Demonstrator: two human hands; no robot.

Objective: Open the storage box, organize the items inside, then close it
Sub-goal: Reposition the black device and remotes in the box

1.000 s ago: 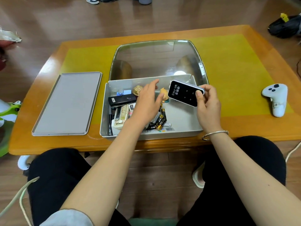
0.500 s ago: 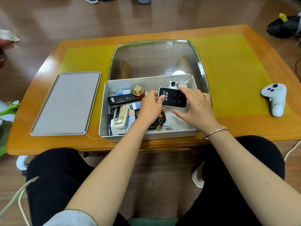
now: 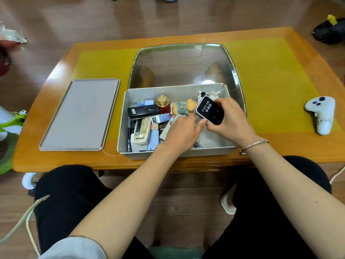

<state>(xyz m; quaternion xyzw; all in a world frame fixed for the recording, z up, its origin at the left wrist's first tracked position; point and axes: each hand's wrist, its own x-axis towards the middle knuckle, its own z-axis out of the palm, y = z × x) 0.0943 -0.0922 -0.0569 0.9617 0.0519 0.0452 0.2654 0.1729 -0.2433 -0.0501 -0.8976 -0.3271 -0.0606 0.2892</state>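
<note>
Crowding the storage box [image 3: 173,153]: remotes [image 3: 141,130], figurines [image 3: 183,108].

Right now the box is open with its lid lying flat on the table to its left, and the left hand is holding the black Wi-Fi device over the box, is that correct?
Not quite: the right hand holds the black Wi-Fi device over the box; the left hand is down among the items inside. The rest stands: the head view shows the box open and the lid flat on the table to its left.

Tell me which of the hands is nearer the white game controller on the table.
Right. The right hand is over the storage box, holding the black device on the side toward the white game controller. The left hand sits farther away, mid-box.
</note>
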